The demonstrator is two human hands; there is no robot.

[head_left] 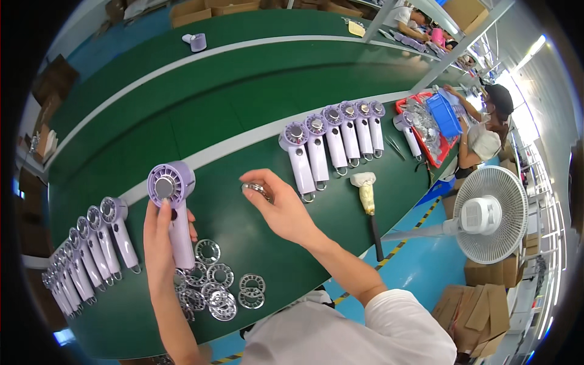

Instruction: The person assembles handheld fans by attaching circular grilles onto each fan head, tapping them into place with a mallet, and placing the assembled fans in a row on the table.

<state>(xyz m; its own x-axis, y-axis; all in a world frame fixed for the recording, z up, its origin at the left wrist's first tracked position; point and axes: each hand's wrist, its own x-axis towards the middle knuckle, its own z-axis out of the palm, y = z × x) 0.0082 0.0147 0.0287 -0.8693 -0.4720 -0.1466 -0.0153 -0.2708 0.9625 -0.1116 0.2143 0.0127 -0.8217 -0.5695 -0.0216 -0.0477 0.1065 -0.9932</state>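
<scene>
My left hand is wrapped round the handle of a lilac handheld fan, holding it upright with its round grille and silver centre in view. To the right, my right hand pinches a shiny silver slotted ring above the green table. Below the held fan lies a loose pile of similar silver rings, partly behind my left forearm. A row of lilac fans lies to the right of my right hand. Another row, fitted with silver rings, lies at the left.
A mallet with a wrapped head lies right of my right hand, with tweezers beyond. A red tray and blue bin sit near a co-worker. A white standing fan is beside the table; a pale conveyor edge runs behind.
</scene>
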